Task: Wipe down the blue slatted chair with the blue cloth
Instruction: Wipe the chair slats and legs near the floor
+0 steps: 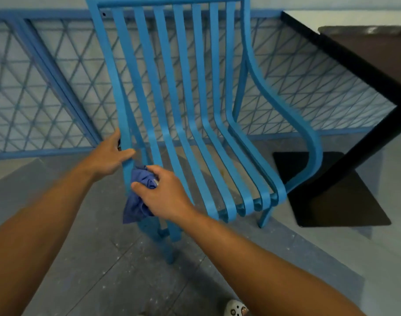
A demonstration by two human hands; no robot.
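Note:
The blue slatted chair (183,106) stands in front of me, its curved slats running from the tall back down into the seat. My left hand (111,153) grips the chair's left side rail where the back meets the seat, thumb over the front. Just below it, my right hand (165,195) holds the bunched dark blue cloth (138,201) against the left edge of the seat. Part of the cloth hangs down below my fingers.
A blue mesh railing (46,92) runs behind the chair. A dark table (365,62) with a black square base (331,201) stands close to the chair's right arm. Grey tiled floor (126,281) lies below, and a shoe (236,310) shows at the bottom edge.

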